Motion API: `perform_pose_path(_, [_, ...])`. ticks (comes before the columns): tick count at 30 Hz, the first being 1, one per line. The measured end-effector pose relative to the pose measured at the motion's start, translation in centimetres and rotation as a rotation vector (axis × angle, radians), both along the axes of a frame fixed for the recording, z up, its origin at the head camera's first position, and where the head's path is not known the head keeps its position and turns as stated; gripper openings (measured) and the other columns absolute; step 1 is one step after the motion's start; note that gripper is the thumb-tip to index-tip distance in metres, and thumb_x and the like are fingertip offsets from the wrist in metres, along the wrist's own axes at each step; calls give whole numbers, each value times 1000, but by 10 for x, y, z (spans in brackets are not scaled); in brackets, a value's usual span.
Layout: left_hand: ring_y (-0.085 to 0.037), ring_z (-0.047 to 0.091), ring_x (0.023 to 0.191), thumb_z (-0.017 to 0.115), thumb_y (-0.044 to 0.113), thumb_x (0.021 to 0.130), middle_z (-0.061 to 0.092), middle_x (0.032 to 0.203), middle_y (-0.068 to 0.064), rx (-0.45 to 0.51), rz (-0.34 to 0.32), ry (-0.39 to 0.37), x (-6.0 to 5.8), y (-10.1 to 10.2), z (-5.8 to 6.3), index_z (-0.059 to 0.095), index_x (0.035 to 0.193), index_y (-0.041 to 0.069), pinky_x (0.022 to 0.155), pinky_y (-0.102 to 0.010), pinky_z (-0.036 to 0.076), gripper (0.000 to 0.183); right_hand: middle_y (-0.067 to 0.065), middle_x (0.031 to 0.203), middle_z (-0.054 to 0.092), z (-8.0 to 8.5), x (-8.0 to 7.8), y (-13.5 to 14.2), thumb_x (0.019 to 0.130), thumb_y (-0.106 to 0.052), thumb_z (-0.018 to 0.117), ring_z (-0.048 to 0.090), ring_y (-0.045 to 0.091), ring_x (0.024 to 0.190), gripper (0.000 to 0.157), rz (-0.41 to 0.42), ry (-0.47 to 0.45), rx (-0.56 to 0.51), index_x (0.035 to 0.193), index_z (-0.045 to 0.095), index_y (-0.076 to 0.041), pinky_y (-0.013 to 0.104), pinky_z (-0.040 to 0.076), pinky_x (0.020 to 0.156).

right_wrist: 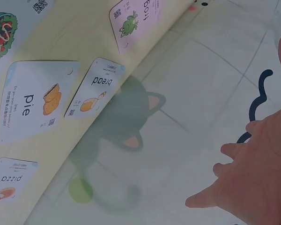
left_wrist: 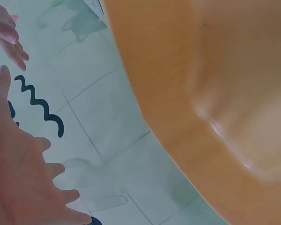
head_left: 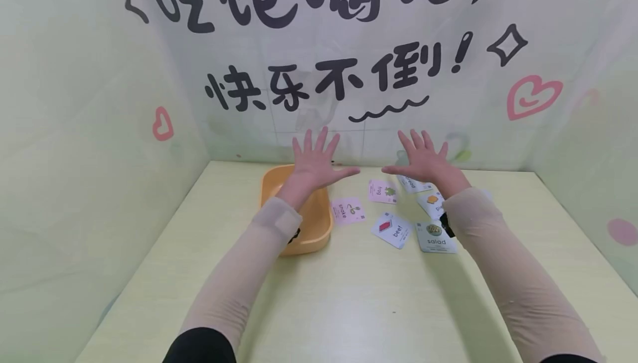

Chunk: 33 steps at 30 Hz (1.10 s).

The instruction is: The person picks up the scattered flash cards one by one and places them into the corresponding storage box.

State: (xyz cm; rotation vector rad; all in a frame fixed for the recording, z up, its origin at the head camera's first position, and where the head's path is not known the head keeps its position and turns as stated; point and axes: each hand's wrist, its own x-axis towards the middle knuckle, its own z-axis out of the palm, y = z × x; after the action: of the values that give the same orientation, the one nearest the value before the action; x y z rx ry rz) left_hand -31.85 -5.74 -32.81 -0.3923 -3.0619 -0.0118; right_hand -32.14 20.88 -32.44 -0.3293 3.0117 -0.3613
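A pale desk carries an orange tub, smooth and glossy inside where visible. The left hand and right hand hover, fingers spread and released. Right of the tub lie illustrated cards: whitish salad card, beef card, pie card; pink snake card, frog card.

- Both arms, the left arm and the right arm, reach forward from the lower edge of the head view, angling inward, in pale sleeves with dark fabric nearest the body.
- The left hand is raised, fingers straight and fanned, back toward the head camera, holding nothing.
- The right hand mirrors it at about the same height, fingers also spread, holding nothing.
- The thumbs point toward each other, apart.
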Motion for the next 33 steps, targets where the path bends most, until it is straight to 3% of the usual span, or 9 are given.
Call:
perform_pose_path(12, [-42, -5, 156, 35, 89, 82, -9, 170, -4, 17, -1, -32, 3, -10, 0, 2, 162, 29, 122, -67, -3, 105, 22, 168, -4, -2, 1, 0, 87, -72, 53, -10, 49, 152, 108, 1, -9, 12, 162, -2, -16, 81, -7, 110])
perform_pose_path(26, [-43, -3, 155, 37, 88, 81, -6, 170, -4, 17, -37, -15, 17, -19, 9, 3, 162, 30, 121, -69, 0, 105, 25, 166, 3, -9, 4, 4, 88, -68, 56, -4, 50, 152, 107, 4, -38, 14, 161, 2, -12, 80, -3, 112])
perform_pose_path(33, [-43, -2, 155, 40, 87, 82, -6, 170, -2, 51, -54, -13, 25, -27, 8, 4, 162, 31, 121, -68, -2, 104, 26, 166, 6, -15, 5, 9, 87, -60, 64, 0, 51, 151, 107, 17, -42, -3, 161, 7, -9, 80, 0, 112])
